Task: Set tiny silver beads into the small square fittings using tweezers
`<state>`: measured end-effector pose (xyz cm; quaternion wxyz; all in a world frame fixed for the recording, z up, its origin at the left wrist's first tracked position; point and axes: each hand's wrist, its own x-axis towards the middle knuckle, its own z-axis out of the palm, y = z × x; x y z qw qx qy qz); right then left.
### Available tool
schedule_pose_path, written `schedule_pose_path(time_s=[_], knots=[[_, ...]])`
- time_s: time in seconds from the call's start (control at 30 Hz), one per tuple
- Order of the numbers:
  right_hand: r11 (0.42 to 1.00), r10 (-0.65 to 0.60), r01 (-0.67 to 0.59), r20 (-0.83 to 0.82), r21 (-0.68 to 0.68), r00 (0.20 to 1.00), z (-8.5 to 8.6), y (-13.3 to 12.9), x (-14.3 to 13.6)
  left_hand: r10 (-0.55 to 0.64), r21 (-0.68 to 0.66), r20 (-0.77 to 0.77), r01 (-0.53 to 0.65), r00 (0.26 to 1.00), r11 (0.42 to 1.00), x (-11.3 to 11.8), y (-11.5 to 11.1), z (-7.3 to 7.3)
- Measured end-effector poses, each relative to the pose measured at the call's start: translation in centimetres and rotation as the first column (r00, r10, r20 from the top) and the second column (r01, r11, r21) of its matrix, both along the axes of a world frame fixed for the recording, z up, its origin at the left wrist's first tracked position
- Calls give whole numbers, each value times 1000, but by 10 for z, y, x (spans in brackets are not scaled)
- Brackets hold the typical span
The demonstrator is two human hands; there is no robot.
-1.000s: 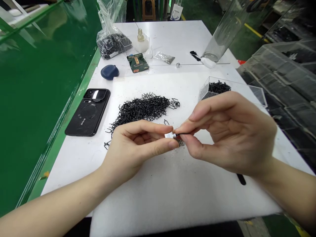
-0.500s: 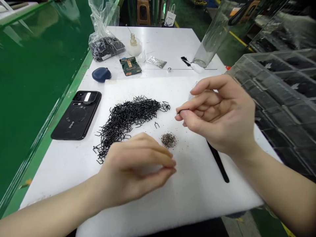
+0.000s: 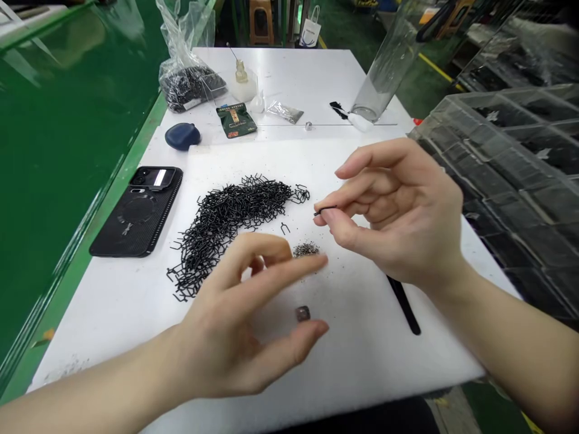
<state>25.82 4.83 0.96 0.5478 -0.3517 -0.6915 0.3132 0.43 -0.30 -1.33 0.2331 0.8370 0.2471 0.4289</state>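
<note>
Between the thumb and index finger of my right hand is a thin black bent piece. My left hand is open, its thumb and index finger spread well apart. A small dark brownish block shows in the gap between them, near the thumb tip; whether the thumb touches it I cannot tell. Beyond my left fingers lies a little heap of tiny brown and silvery grains, partly hidden by them. A curved pile of black forked pieces spreads behind my left hand, with one loose forked piece beside it.
The white foam mat holds black tweezers, partly under my right hand. To the left lie a black phone and a blue case. Behind are a plastic bag, a green packet and a clear cylinder. Compartment boxes stand right.
My left thumb and fingers have parted from a pinch, and the small block now shows between them. My right hand has shifted slightly left, still pinching the black piece.
</note>
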Motion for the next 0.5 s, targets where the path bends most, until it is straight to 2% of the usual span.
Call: schedule_pose_path(time_s=[0.1,0.5], knots=[[1000,24,-24,-35,2,999,-1,-1,-1,51,2,56,-51,997,999,0,1,1],[991,57,-67,-92,-113,994,3,-5,-5,12,-258,73,8,997,966,-1,0,7]])
